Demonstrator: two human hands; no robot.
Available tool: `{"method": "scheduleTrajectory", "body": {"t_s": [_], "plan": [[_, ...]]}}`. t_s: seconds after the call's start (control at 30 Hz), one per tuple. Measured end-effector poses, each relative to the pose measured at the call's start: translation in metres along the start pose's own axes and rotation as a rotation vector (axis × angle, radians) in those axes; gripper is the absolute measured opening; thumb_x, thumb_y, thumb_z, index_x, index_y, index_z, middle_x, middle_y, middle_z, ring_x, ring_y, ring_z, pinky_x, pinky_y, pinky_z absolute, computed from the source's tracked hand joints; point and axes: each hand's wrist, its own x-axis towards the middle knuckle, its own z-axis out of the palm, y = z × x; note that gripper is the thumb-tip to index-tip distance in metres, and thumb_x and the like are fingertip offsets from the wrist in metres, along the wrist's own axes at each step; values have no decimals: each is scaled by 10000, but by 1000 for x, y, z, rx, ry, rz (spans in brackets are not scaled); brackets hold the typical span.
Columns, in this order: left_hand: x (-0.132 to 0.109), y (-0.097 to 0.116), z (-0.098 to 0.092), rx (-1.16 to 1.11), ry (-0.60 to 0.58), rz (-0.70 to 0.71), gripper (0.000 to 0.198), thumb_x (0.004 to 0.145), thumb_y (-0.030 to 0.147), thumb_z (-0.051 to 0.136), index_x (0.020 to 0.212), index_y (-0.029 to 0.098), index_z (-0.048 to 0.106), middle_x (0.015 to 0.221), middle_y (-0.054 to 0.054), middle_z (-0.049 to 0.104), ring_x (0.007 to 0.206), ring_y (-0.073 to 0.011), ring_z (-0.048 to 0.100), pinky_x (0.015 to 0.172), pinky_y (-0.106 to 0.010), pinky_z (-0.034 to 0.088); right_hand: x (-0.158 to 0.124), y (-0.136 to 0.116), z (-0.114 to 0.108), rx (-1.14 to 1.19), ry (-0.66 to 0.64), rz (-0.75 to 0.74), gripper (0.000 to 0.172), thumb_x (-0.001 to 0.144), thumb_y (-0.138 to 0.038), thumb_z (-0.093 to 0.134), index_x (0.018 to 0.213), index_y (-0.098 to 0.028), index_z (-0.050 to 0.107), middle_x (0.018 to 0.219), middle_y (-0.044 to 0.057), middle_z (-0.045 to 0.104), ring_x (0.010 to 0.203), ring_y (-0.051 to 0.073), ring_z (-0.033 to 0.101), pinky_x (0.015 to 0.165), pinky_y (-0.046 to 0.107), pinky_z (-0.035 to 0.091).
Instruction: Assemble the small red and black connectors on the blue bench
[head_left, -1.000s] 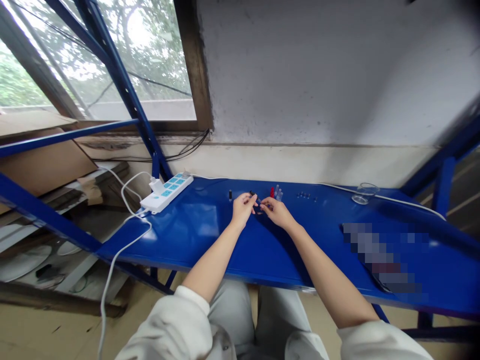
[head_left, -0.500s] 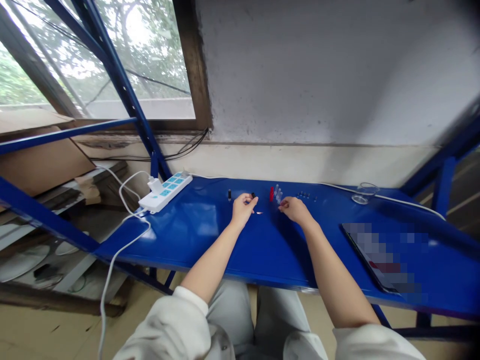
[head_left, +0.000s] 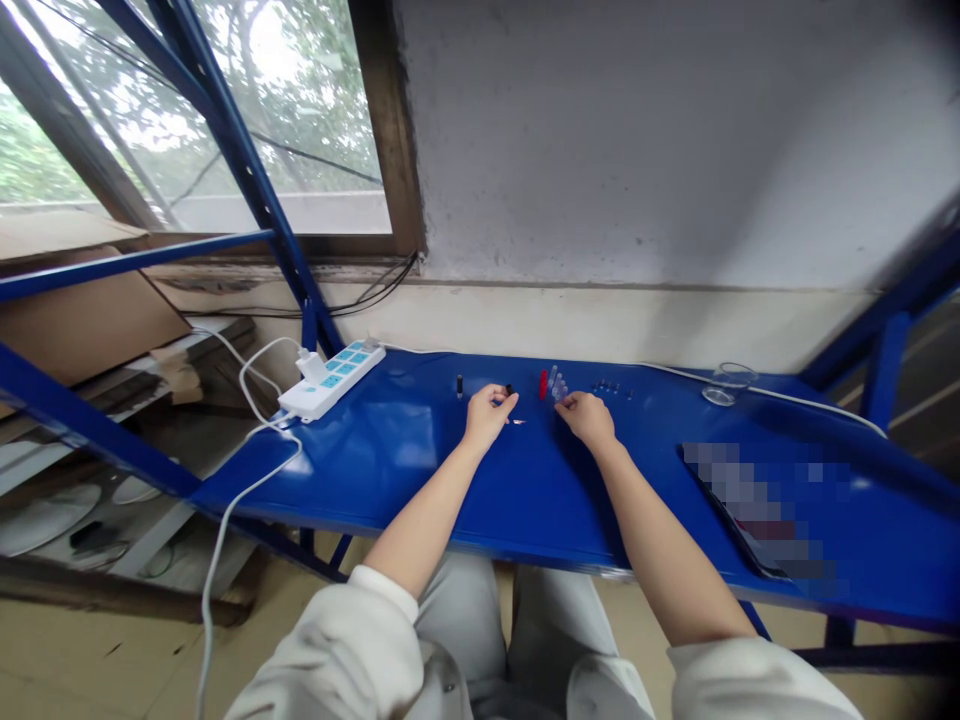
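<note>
My left hand (head_left: 486,413) rests on the blue shelf (head_left: 420,470) with its fingers curled, pinching a small dark part at the fingertips. A tiny pale bit (head_left: 517,422) lies just right of it. My right hand (head_left: 589,415) sits close by with its fingers closed in a pinch beside a red piece (head_left: 543,385) and a few clear small tubes (head_left: 556,384). What the right fingers hold is too small to make out. A black upright piece (head_left: 459,386) stands left of my left hand.
A white power strip (head_left: 331,382) with a white cable lies at the shelf's left end. A row of small dark parts (head_left: 611,387) and a clear glass dish (head_left: 724,384) sit toward the right, near a flat tablet-like device (head_left: 765,505). Blue frame beams cross on the left.
My hands were together on a small part a second ago. The right hand has since pulled away to the right, toward the red piece and clear tubes. The left hand stays put.
</note>
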Motion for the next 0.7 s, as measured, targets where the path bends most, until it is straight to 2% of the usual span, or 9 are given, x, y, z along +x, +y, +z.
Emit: {"method": "scheduleTrajectory", "body": {"t_s": [0.2, 0.27, 0.37, 0.47, 0.7], "plan": [[2, -12, 4, 86, -3, 53, 225, 668, 341, 615, 709, 124, 573, 612, -4, 571, 475, -70, 505, 483, -192, 407, -1, -1, 2, -23, -7, 15, 204, 701, -335, 526, 820, -223, 648, 803, 62, 662, 774, 202, 613, 565, 234, 370], [4, -16, 10, 118, -16, 31, 202, 658, 318, 622, 691, 122, 587, 594, -6, 569, 511, -84, 520, 505, -197, 415, -2, -2, 2, -26, -17, 8, 206, 704, -336, 520, 822, -227, 648, 814, 60, 663, 774, 204, 614, 570, 237, 373], [11, -18, 20, 207, -105, -22, 153, 643, 274, 632, 685, 128, 612, 568, -5, 571, 519, -101, 532, 510, -210, 421, -3, -2, 0, -33, -25, 6, 205, 707, -340, 514, 816, -227, 647, 816, 62, 664, 777, 207, 615, 575, 242, 378], [20, -15, 29, 347, -169, -15, 120, 642, 249, 633, 691, 139, 634, 593, -14, 594, 524, -110, 535, 525, -222, 419, -4, -4, -1, -33, -28, 1, 206, 707, -339, 512, 815, -225, 645, 815, 65, 665, 777, 207, 615, 577, 243, 381], [29, -9, 48, 542, -109, 12, 142, 643, 286, 644, 685, 150, 652, 667, -41, 636, 624, -140, 569, 572, -234, 389, -4, -5, -3, -39, -45, -11, 208, 716, -336, 505, 830, -222, 637, 820, 68, 664, 765, 207, 619, 574, 245, 388]]}}
